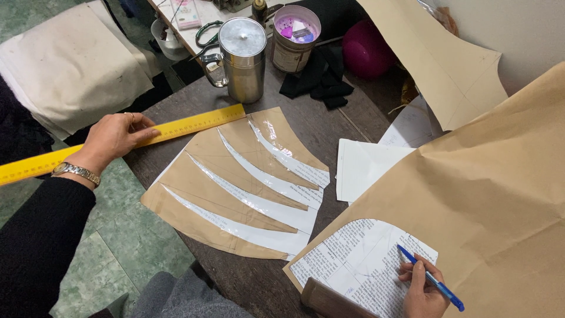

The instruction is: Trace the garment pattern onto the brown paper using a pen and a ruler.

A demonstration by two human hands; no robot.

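My left hand (115, 136) grips a long yellow ruler (194, 122) near its middle, off the table's left edge, with the ruler's far end reaching over the table. A wristwatch sits on that wrist. My right hand (422, 291) holds a blue pen (429, 278) with its tip on a curved piece of printed paper (359, 259) that lies on a large sheet of brown paper (494, 194). Between the hands lies a brown paper pattern (235, 188) slashed and spread into a fan, with clear tape over white gaps.
A steel mug with lid (241, 59), an open tin (296, 36), scissors (207, 36), black cloth (318, 79) and a magenta ball (365, 50) stand at the back of the dark wooden table (247, 277). White sheets (365, 168) lie mid-right. More brown paper (447, 65) hangs at the wall.
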